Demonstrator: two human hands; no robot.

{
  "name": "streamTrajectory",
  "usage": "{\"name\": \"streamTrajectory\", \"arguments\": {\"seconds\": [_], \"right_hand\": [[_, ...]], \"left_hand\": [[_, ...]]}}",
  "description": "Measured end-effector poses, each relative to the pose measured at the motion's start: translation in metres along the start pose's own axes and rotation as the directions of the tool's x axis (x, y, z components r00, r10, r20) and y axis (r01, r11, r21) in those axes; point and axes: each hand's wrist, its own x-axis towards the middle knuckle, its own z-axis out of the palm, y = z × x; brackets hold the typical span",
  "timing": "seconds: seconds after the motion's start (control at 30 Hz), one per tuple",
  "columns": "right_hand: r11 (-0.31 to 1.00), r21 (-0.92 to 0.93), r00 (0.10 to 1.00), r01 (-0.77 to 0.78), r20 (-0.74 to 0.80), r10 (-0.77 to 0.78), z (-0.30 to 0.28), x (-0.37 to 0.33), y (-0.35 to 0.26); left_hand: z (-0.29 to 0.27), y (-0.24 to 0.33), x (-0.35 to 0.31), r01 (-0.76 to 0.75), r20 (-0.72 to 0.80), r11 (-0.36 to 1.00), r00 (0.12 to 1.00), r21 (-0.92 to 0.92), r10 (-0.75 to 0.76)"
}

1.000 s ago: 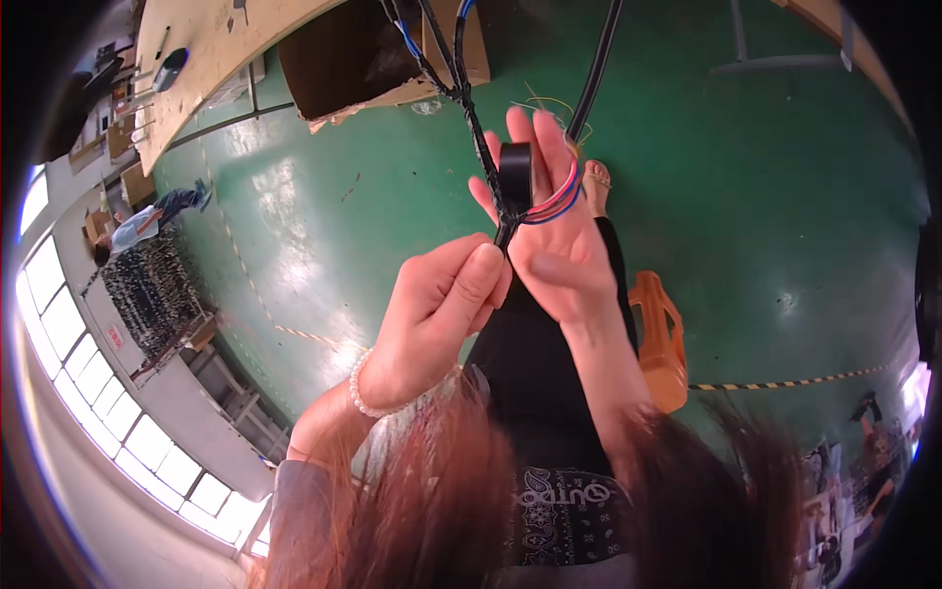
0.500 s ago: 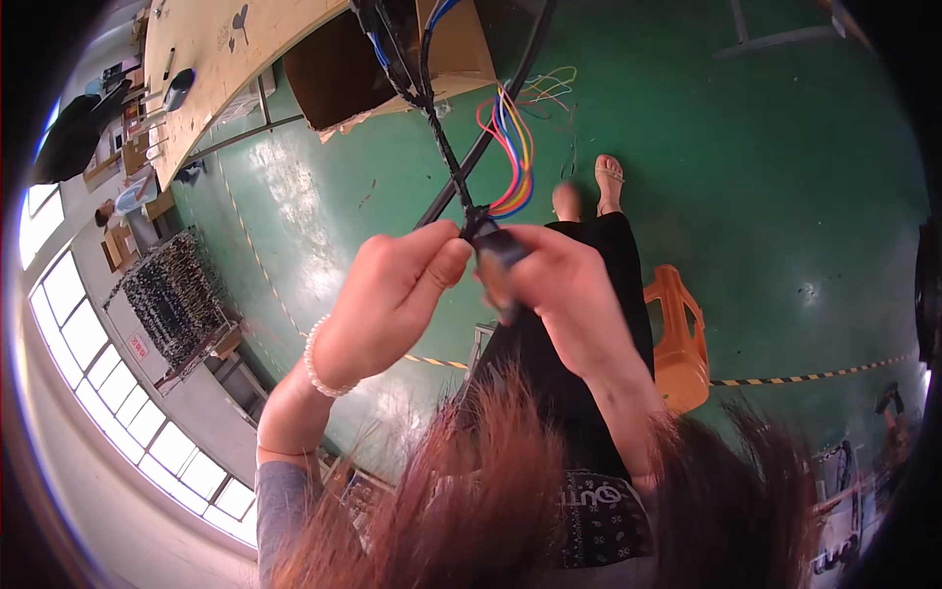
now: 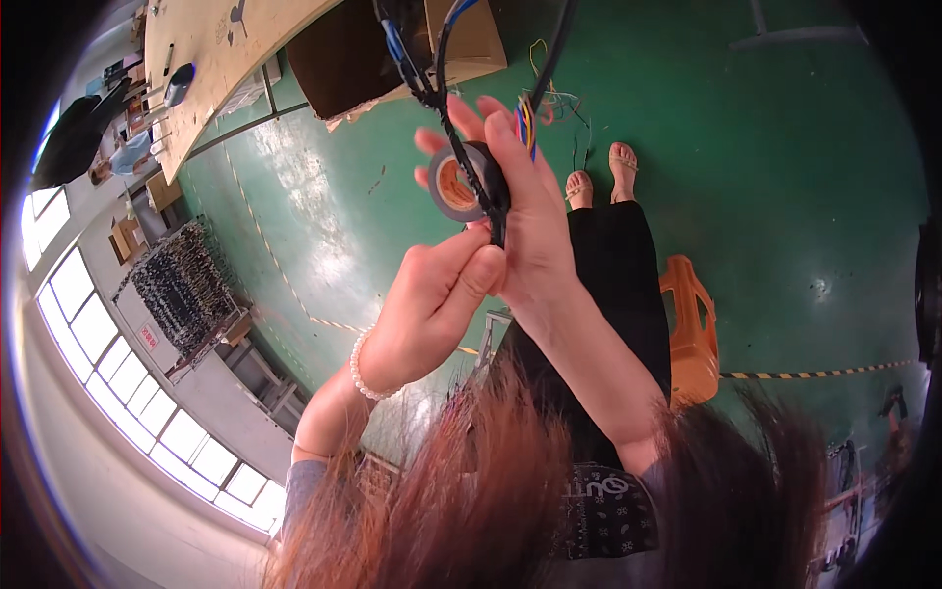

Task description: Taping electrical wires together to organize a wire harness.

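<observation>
My left hand (image 3: 437,309) is closed, thumb and forefinger pinching the lower end of a black-taped wire harness (image 3: 453,133). Beside that pinch, a roll of black electrical tape (image 3: 439,188) rests against the harness. My right hand (image 3: 535,216) is around the roll, its fingers reaching behind it and partly hidden. Loose coloured wires (image 3: 528,126) show past the right thumb. Blue and black branches of the harness run up out of the top of the picture.
A cardboard box (image 3: 466,44) stands beside a wooden table (image 3: 231,64) at the upper left. More thin wires (image 3: 564,103) hang over the green floor near my feet. An orange plastic stool (image 3: 694,334) is at my right. Yellow-and-black tape lines mark the floor.
My right hand has swung up and opened out along the harness, carrying the tape roll from below the joint to above it. My left hand has shifted slightly right, still pinching the harness.
</observation>
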Motion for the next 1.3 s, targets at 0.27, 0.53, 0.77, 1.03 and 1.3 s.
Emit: {"name": "streamTrajectory", "arguments": {"seconds": [0.27,0.53,0.77,1.03,1.3], "right_hand": [[0.895,-0.346,0.865,0.282,0.496,-0.080,-0.053,0.006,-0.024],[0.956,-0.269,0.972,-0.112,0.169,0.162,-0.037,-0.081,-0.051],[0.995,-0.056,0.992,-0.078,0.094,0.083,-0.007,-0.026,-0.021],[0.827,-0.316,0.846,0.466,0.433,-0.311,-0.031,-0.012,-0.002],[0.694,-0.596,0.905,0.404,0.149,-0.399,-0.028,-0.045,0.005]], "left_hand": [[-0.002,0.006,-0.009,0.068,0.032,0.995,0.997,-0.071,-0.065],[0.002,0.003,-0.005,-0.021,-0.017,0.997,1.000,0.076,0.022],[0.002,0.008,-0.006,0.042,0.033,0.999,0.999,0.011,-0.043],[0.007,-0.006,-0.007,0.049,-0.048,0.999,0.998,0.007,-0.049],[0.009,-0.016,-0.001,-0.136,-0.137,0.885,0.967,0.446,0.217]]}}
